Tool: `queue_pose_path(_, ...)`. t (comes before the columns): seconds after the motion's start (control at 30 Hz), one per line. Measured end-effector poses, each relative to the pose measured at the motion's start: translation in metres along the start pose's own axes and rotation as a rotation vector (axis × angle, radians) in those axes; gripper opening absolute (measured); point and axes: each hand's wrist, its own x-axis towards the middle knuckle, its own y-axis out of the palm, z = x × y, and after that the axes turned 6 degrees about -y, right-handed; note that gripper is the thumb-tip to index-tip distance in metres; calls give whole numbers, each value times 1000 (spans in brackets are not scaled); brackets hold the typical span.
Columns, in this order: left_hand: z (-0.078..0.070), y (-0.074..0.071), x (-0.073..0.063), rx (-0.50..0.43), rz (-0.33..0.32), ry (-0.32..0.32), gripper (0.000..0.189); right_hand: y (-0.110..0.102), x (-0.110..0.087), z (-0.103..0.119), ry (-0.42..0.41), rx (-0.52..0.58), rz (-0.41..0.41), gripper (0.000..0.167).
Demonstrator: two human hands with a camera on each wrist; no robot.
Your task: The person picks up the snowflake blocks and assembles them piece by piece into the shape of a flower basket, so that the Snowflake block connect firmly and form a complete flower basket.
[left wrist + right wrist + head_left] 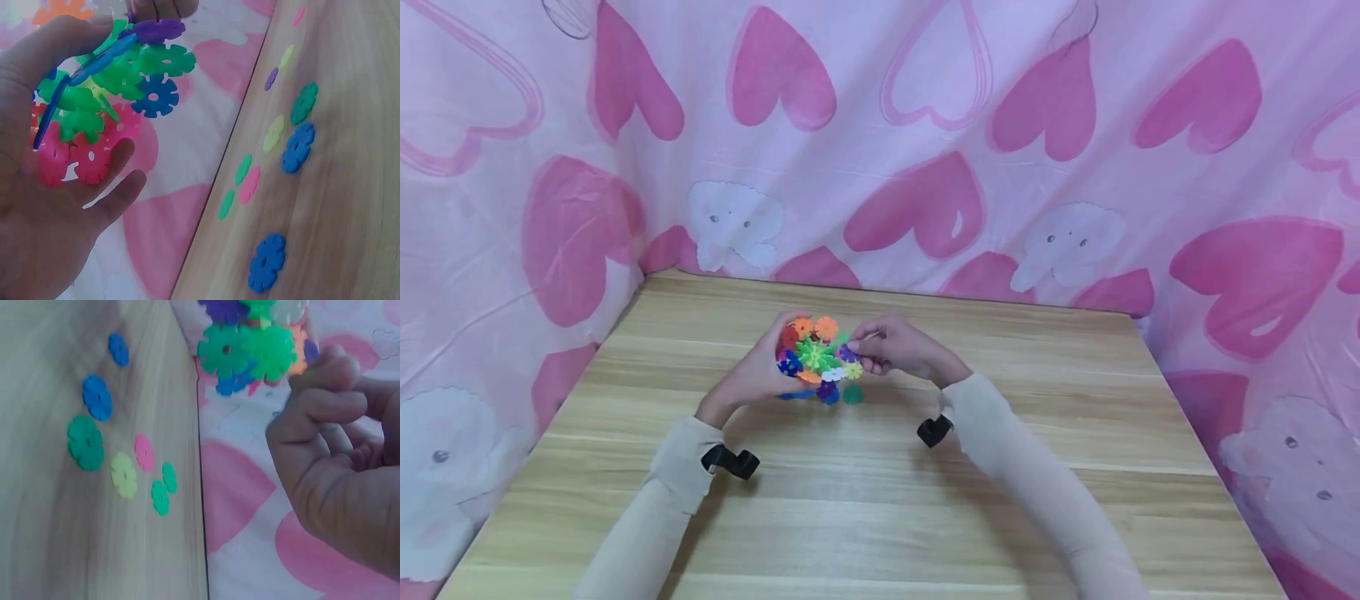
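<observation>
A cluster of interlocking snowflake discs [815, 354] in green, orange, red, blue and other colours is held off the table by my left hand [763, 362]. In the left wrist view the thumb lies across the cluster's top, with fingers beneath. My right hand [902, 346] is at the cluster's right side, its thumb and forefinger pinching a purple snowflake disc [847, 353]. That disc touches the cluster; whether it is slotted in cannot be seen. From the right wrist, the curled fingers [328, 372] hide most of the pinched piece.
Loose snowflake discs lie on the wooden table below the hands, among them a blue one [267, 262], a dark green one [85, 442], a yellow one [124, 475] and a pink one [144, 452]. A pink heart-patterned curtain [917, 208] surrounds the table's back and sides.
</observation>
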Motion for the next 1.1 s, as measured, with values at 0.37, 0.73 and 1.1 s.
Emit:
queue_pose_path(0.37, -9, 10, -2, -35, -13, 27, 100, -3, -17, 2, 41, 70, 45, 16)
queue_pose_path(0.73, -15, 14, -3, -36, 43, 46, 99, -8, -22, 11, 32, 2, 77, 20)
queue_pose_path(1.1, -15, 17, -1, -52, 59, 52, 100, -9, -24, 10, 15, -37, 92, 20)
